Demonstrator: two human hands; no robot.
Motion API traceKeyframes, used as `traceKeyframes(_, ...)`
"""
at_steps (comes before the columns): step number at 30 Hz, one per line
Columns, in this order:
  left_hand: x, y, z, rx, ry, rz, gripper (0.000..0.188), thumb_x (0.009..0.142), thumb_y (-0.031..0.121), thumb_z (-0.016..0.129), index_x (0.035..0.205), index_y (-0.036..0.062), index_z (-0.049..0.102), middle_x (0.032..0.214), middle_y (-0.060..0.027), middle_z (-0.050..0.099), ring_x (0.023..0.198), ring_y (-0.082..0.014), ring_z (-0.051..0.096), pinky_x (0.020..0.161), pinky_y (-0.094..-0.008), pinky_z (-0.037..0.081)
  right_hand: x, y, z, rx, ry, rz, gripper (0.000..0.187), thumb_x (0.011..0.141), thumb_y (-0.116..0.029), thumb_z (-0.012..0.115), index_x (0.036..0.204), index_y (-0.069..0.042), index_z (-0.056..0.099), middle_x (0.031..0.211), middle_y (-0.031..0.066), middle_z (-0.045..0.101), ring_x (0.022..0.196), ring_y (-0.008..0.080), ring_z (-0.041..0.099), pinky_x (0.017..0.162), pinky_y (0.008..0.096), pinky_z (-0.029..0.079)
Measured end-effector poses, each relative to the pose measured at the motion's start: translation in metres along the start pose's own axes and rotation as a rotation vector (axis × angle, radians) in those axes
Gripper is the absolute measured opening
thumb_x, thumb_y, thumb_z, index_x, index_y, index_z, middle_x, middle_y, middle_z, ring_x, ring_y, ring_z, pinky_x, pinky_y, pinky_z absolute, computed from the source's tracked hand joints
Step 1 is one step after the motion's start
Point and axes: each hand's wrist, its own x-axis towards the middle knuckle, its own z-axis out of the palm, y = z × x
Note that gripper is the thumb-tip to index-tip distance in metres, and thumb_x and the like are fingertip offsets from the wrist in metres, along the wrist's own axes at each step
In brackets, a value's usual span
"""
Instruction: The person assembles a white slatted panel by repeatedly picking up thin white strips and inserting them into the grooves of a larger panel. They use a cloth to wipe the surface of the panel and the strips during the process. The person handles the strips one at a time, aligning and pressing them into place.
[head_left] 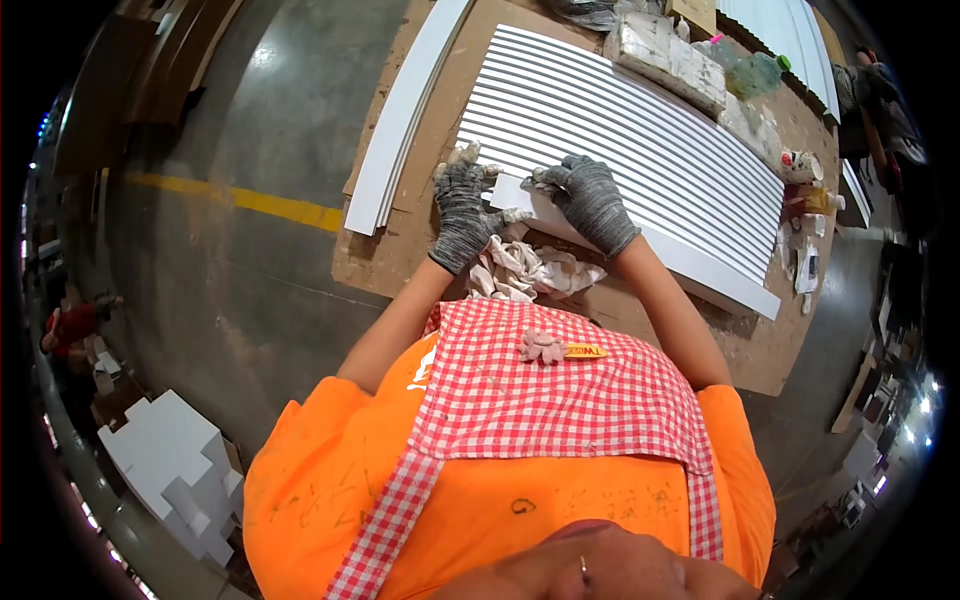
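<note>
Both of my hands wear grey knit gloves with pale, worn fingertips. My left hand [462, 212] is open at the left end of the nearest white strip [690, 268], with its fingers spread and its thumb near the strip's end. My right hand [592, 208] is closed over the same strip close to that end, its fingertips pinched together. Whatever is between those fingertips is too small to name. Behind the strip, several white slats [620, 150] lie side by side in a row. A crumpled white rag [525, 270] lies in front, below my hands.
Long white boards [405, 125] lie along the left side of the brown worktable [370, 262]. White wrapped blocks [665, 62], a greenish plastic bottle [757, 76], a cup [802, 167] and a bottle of yellowish liquid [815, 202] line its far right side. White panels [170, 465] stand at lower left.
</note>
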Motion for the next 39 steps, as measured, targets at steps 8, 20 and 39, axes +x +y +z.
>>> traceKeyframes(8,0.004,0.002,-0.006,0.426,-0.003,0.122,0.099,0.053,0.063,0.075,0.133,0.0123,0.045,0.143,-0.0135,0.035,0.134,-0.0290,0.028,0.113,-0.0484,0.013,0.005,0.000,0.013,0.058,0.097,-0.023,0.015,0.073,-0.017,0.071,0.087,-0.016,0.070,0.070,0.0086,0.057,0.070,0.0261,0.056,0.063,0.0397,0.046)
traceKeyframes(20,0.002,0.004,-0.003,0.353,0.053,0.136,0.111,0.054,0.064,0.076,0.140,0.0073,0.035,0.144,-0.0162,0.033,0.135,-0.0341,0.027,0.110,-0.0533,0.015,0.006,-0.018,0.010,0.002,-0.020,0.037,0.019,0.075,-0.023,0.069,0.092,-0.015,0.069,0.080,0.0093,0.060,0.077,0.0274,0.057,0.070,0.0396,0.045)
traceKeyframes(39,0.002,-0.005,-0.002,0.427,0.043,0.183,0.099,0.064,0.060,0.070,0.139,0.0062,0.036,0.143,-0.0154,0.033,0.134,-0.0333,0.027,0.110,-0.0511,0.016,-0.020,0.016,0.006,0.859,0.377,0.430,0.027,0.093,-0.031,0.056,0.095,-0.006,0.065,0.072,0.0066,0.064,0.070,0.0181,0.060,0.067,0.0349,0.048)
